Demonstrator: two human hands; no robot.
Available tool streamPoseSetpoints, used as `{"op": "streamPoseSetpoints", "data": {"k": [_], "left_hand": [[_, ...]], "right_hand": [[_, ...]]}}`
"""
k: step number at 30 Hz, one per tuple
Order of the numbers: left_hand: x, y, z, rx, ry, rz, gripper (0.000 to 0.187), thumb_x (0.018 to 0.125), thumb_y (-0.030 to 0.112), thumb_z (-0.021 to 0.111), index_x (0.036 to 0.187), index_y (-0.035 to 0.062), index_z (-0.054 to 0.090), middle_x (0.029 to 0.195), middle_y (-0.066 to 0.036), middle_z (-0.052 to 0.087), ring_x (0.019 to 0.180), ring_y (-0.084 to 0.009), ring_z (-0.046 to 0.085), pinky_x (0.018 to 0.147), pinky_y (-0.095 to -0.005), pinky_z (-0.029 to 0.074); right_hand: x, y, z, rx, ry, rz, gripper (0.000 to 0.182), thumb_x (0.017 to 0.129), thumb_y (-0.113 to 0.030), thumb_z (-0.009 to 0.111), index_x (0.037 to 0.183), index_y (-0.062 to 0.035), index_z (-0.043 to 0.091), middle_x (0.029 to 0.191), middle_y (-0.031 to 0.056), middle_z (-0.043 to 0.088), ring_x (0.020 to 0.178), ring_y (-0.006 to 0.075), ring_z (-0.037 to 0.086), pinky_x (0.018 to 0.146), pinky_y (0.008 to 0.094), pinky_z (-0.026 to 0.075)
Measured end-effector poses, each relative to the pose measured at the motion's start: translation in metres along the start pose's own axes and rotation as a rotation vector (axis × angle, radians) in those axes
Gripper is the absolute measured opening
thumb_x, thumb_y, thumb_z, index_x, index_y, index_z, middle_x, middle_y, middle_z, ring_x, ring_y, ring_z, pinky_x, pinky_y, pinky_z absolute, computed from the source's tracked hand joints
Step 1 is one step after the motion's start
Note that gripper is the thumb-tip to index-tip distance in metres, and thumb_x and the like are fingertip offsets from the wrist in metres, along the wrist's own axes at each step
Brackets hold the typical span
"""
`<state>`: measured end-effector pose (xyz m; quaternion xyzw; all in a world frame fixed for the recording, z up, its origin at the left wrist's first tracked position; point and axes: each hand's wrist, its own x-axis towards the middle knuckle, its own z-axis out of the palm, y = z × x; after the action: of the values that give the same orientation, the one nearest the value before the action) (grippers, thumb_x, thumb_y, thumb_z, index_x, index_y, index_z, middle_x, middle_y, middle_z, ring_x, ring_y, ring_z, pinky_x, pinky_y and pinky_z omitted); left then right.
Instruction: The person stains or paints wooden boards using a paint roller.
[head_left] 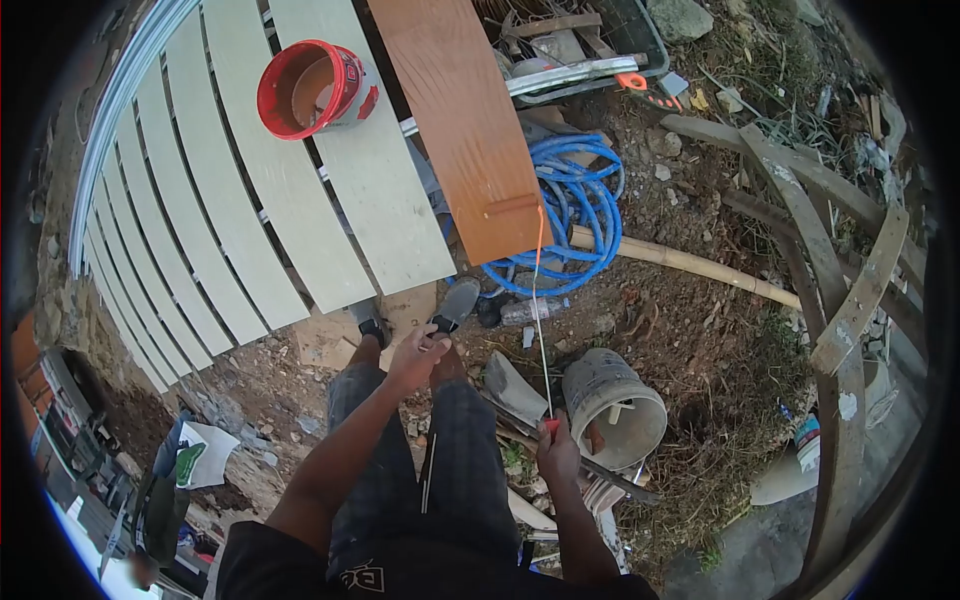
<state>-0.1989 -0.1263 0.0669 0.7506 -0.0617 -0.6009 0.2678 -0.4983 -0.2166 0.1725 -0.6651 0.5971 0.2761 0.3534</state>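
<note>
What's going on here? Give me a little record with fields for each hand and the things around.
left hand: raised above the knees, fingers curled; what it holds is too small to tell
right hand: grips the red handle of a thin rod pointing up at the board
brown board: leans over the pale slats
red bucket: on the slats, tipped
blue hose: coiled on the dirt
grey bucket: beside the right hand
</note>
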Motion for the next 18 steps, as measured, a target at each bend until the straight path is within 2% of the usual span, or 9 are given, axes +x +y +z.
{"op": "streamPoseSetpoints", "data": {"k": [6, 9, 13, 14, 16, 18], "left_hand": [[0.012, -0.011, -0.012, -0.074, 0.043, -0.011, 0.063, 0.083, 0.041, 0.068, 0.124, -0.0055, 0.054, 0.079, -0.006, 0.065, 0.072, -0.012, 0.061, 0.067, -0.0275, 0.048], [0.012, -0.007, -0.014, -0.081, 0.05, -0.029, 0.061, 0.084, 0.041, 0.068, 0.122, -0.0056, 0.056, 0.08, -0.006, 0.065, 0.073, -0.0119, 0.062, 0.067, -0.0271, 0.048], [0.009, -0.008, -0.007, -0.118, 0.055, -0.02, 0.06, 0.084, 0.039, 0.068, 0.122, -0.005, 0.056, 0.08, -0.006, 0.065, 0.074, -0.0117, 0.062, 0.066, -0.0274, 0.048], [0.008, -0.006, -0.007, -0.123, 0.045, -0.011, 0.059, 0.084, 0.039, 0.068, 0.122, -0.0048, 0.056, 0.08, -0.006, 0.065, 0.074, -0.0119, 0.062, 0.065, -0.0277, 0.048], [0.004, -0.002, -0.006, -0.159, 0.039, -0.01, 0.059, 0.084, 0.039, 0.068, 0.122, -0.0047, 0.056, 0.081, -0.006, 0.065, 0.074, -0.0121, 0.062, 0.065, -0.028, 0.048], [0.006, -0.005, -0.006, -0.195, 0.037, -0.009, 0.059, 0.084, 0.039, 0.068, 0.122, -0.0045, 0.056, 0.081, -0.006, 0.065, 0.074, -0.0123, 0.062, 0.065, -0.0284, 0.048]], "right_hand": [[0.055, -0.098, -0.022, 0.046, 0.026, -0.066, 0.049, 0.096, -0.033, 0.052, 0.134, -0.0036, 0.044, 0.102, 0.0274, 0.064, 0.087, 0.0441, 0.064, 0.073, 0.0519, 0.05], [0.035, -0.081, -0.001, 0.025, -0.001, -0.03, 0.051, 0.095, -0.033, 0.053, 0.134, -0.0031, 0.043, 0.1, 0.028, 0.065, 0.084, 0.0444, 0.064, 0.07, 0.0524, 0.05], [-0.026, -0.017, 0.022, -0.027, 0.0, 0.021, 0.055, 0.093, -0.035, 0.053, 0.136, -0.0023, 0.041, 0.089, 0.0265, 0.066, 0.075, 0.0448, 0.064, 0.065, 0.0538, 0.05], [-0.041, -0.006, 0.021, -0.032, 0.002, 0.019, 0.055, 0.093, -0.035, 0.053, 0.136, -0.0023, 0.041, 0.089, 0.0265, 0.066, 0.075, 0.0448, 0.064, 0.065, 0.0538, 0.05], [-0.061, 0.011, 0.016, -0.05, -0.057, 0.147, 0.052, 0.094, -0.038, 0.053, 0.132, -0.0028, 0.045, 0.088, 0.0287, 0.065, 0.081, 0.0477, 0.063, 0.068, 0.0549, 0.048], [-0.049, 0.018, 0.015, -0.094, -0.022, 0.078, 0.055, 0.094, -0.037, 0.053, 0.135, -0.0039, 0.042, 0.085, 0.027, 0.066, 0.077, 0.0463, 0.063, 0.065, 0.0548, 0.048]]}}
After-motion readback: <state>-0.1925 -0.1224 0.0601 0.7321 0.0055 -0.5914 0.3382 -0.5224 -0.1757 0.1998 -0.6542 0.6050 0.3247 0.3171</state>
